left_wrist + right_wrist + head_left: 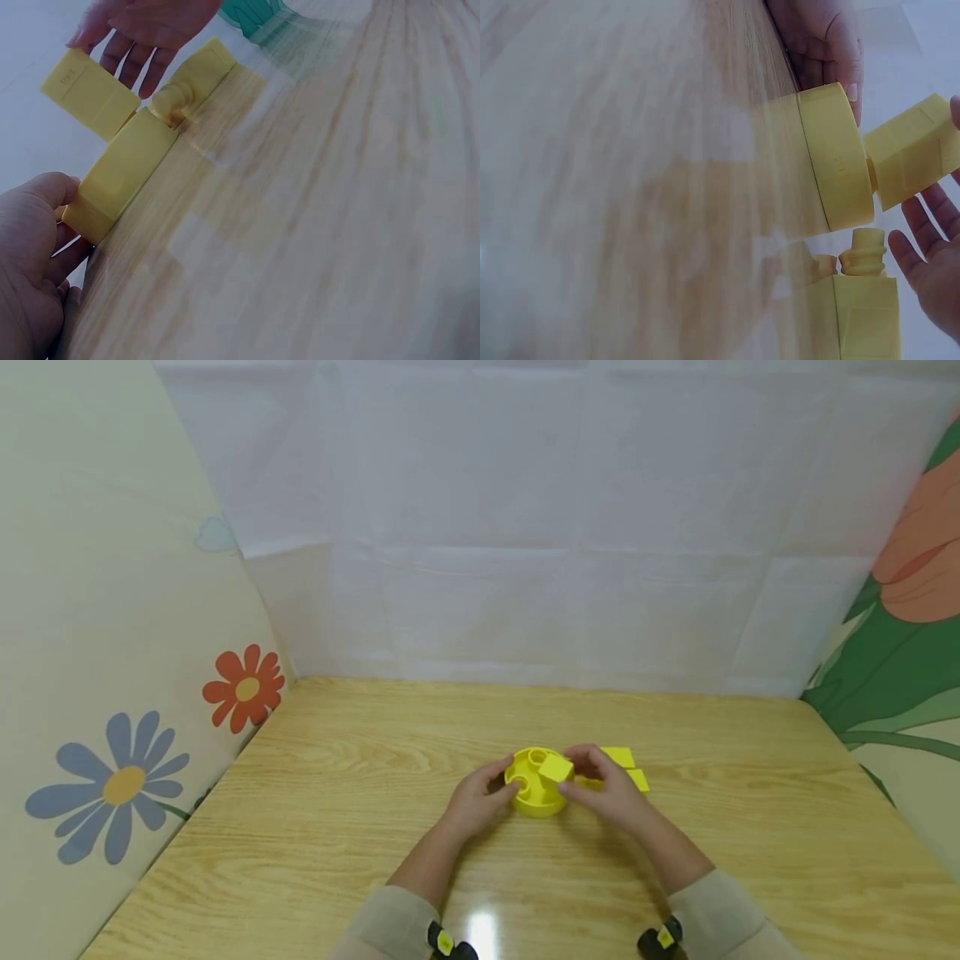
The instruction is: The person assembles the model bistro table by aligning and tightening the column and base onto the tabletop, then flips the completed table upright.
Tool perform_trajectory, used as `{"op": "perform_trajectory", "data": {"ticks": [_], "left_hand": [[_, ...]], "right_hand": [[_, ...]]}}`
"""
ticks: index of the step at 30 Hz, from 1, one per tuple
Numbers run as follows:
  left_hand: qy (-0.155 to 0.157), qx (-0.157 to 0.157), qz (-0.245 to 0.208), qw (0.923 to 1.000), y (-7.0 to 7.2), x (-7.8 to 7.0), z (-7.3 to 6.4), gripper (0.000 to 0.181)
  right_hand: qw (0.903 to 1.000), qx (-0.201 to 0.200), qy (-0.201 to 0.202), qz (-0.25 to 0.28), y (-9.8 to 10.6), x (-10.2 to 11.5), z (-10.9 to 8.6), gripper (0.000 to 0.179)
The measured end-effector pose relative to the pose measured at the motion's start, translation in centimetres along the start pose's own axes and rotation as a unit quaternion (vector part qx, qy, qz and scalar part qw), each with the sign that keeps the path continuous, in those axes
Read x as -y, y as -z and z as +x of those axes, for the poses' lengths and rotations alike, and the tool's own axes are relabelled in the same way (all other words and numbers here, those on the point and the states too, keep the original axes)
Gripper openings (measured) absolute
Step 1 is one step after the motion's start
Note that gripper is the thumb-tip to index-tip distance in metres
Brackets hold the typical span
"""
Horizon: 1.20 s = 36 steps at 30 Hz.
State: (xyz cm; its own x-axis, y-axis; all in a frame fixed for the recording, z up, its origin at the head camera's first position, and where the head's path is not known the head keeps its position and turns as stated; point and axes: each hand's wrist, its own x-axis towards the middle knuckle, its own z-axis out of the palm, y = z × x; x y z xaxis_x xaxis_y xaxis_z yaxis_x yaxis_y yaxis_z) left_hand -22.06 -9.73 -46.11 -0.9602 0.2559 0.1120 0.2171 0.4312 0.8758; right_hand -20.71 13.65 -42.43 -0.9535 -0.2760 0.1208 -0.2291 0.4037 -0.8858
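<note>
A shallow round yellow base (538, 808) with ring-shaped sockets inside stands on the table. My left hand (476, 802) grips its left rim between thumb and fingers. From the right, my right hand (615, 793) pinches a yellow block (557, 768) by its upper part. The block (911, 154) leans at a tilt over the base, its lower end at the base's top; whether it sits in a socket is hidden. In the right wrist view, another yellow block with a knobbed peg (864, 255) lies close beside the base, below my right fingers.
Two yellow blocks, a rear one (619, 757) and a nearer one (639, 779), lie just right of my right hand. The wood-grain table (337, 827) meets a white sheet (525, 610) at the back, with flower-printed walls on both sides.
</note>
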Motion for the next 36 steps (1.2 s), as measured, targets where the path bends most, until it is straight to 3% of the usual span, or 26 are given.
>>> {"op": "perform_trajectory", "data": {"ticks": [14,20,29,36], "left_hand": [[0.006,-0.004,-0.019,0.9998,0.0,-0.2,0.0,0.049],[0.008,0.001,-0.025,0.9997,-0.1,-0.2,0.0,0.05],[-0.002,0.0,-0.016,0.9999,0.0,0.0,0.0,0.05],[0.007,0.002,-0.015,0.9999,0.0,0.1,0.1,0.051]], "right_hand": [[0.9992,0.033,-0.019,0.015,-0.9,0.4,0.8,0.059],[0.9991,0.015,-0.037,0.01,-1.2,0.4,1.2,0.053],[0.9998,0.003,0.003,0.017,-0.9,0.3,1.2,0.043],[0.9993,-0.014,-0.034,-0.011,-1.1,0.4,1.5,0.052]]}}
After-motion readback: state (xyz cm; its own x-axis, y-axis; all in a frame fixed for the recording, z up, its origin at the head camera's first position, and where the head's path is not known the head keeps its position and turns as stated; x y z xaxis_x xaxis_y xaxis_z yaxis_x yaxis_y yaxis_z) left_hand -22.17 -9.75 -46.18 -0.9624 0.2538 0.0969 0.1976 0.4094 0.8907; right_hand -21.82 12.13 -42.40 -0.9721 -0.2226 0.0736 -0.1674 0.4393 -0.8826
